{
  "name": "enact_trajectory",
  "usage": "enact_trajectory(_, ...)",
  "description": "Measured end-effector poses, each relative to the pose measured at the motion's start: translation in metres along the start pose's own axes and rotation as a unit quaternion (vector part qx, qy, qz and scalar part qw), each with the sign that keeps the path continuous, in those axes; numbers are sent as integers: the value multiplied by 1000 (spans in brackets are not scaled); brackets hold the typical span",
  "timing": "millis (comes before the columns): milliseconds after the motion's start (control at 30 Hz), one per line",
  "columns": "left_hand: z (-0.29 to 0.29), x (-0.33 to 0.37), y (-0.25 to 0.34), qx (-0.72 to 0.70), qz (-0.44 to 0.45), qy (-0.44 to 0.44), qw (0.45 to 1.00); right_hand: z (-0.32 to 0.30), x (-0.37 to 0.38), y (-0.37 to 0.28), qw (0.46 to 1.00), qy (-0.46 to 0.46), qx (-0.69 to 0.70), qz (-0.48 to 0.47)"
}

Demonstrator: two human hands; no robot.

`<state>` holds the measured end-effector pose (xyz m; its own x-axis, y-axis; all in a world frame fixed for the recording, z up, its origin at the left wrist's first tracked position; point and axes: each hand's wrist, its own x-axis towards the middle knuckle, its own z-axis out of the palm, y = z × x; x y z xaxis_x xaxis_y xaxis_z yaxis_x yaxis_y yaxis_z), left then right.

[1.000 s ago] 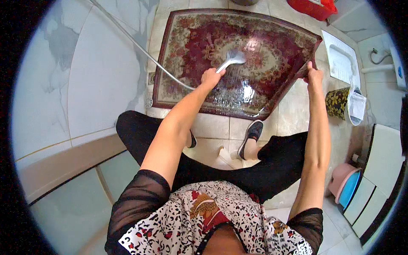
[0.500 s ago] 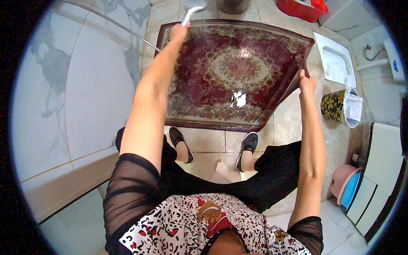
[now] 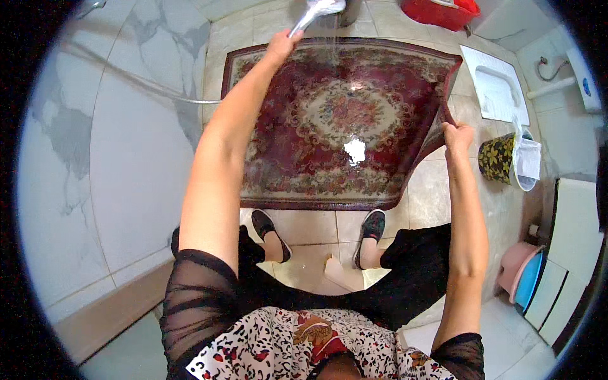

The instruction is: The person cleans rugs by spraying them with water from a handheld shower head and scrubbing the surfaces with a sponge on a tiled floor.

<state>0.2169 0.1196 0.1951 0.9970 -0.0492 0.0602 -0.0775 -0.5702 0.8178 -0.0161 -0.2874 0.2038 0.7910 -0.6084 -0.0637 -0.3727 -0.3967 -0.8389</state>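
Note:
A wet, dark red floral rug (image 3: 285,136) lies on the tiled floor ahead of my feet, with shiny water patches near its middle. My left hand (image 3: 283,47), reaching over the rug's far left part, is closed around the handle of a hand shower (image 3: 322,9). Thin streams of water fall from the shower head near the rug's far edge. On the rug's right side, my right hand (image 3: 458,135) grips the raised edge, which curls up off the floor.
The shower hose (image 3: 161,94) hangs along the left wall. A dark bucket (image 3: 345,18) and a red tub (image 3: 437,16) stand beyond the rug. At right are a squat toilet (image 3: 497,85), a flowered bin (image 3: 497,158) and stacked pink and blue basins (image 3: 519,269).
My left hand has swung the hand shower to the right along the rug's far edge, and the hose now sags lower. My right hand, still gripping the rug edge, is slightly nearer.

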Motion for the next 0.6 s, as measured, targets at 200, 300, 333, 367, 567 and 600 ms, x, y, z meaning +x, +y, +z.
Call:
enact_trajectory(200, 59, 46, 9, -30, 18, -41, 999, 0, -9, -8, 994, 7, -103, -36)
enact_trajectory(300, 59, 70, -22, -31, 2, -8, 999, 2, -11, -8, 988, 11, -155, -15)
enact_trajectory(333, 56, 74, -31, -9, -10, 2, 1000, 1, -12, -7, 988, 11, -156, -12)
enact_trajectory(367, 50, 77, -42, -8, -12, 1, 1000, 0, -12, -8, 991, -5, -131, -9)
enact_trajectory(567, -2, 76, -97, 90, -36, 46, 994, 10, -1, 7, 991, -12, -129, -28)
enact_trajectory(600, -5, 68, -104, 70, -70, 54, 994, 11, 0, 8, 991, -15, -127, -26)
